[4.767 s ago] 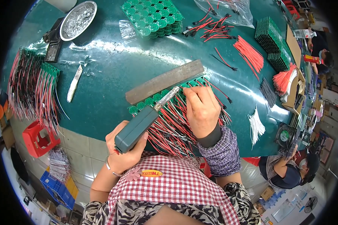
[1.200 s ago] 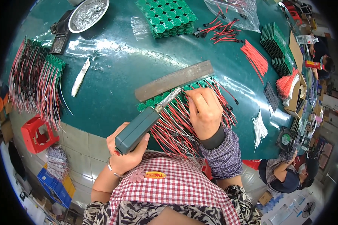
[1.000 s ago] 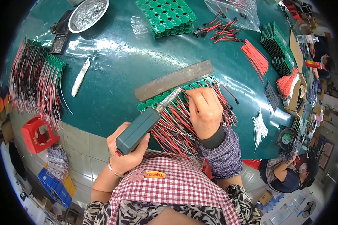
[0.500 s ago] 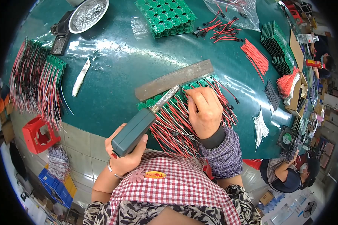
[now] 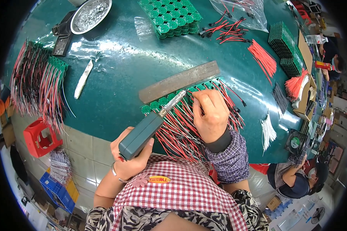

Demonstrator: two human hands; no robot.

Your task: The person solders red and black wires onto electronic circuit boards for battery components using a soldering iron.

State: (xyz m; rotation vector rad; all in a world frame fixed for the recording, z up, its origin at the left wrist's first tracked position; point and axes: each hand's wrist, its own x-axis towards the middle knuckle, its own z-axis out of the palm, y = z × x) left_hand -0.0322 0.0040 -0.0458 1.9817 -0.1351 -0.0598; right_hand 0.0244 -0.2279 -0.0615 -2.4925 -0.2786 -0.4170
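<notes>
A soldering gun with a dark green body is gripped in my left hand, its tip pointing up and right. The tip rests over a strip of small round green circuit boards, close to my right fingertips. My right hand is closed in a pinch on a wire at the strip; the fingers hide most of it. Many red, white and black wires hang from the strip toward me. A flat metal bar lies along its far edge.
Finished-looking wired boards overhang the table's left edge. A dish of solder scraps, a pale stick and stacked green boards lie farther off. At right are red wires and white wires. A co-worker sits at right.
My left hand has shifted the soldering gun slightly right, so its tip is nearer my right fingertips. My right hand stays almost in place.
</notes>
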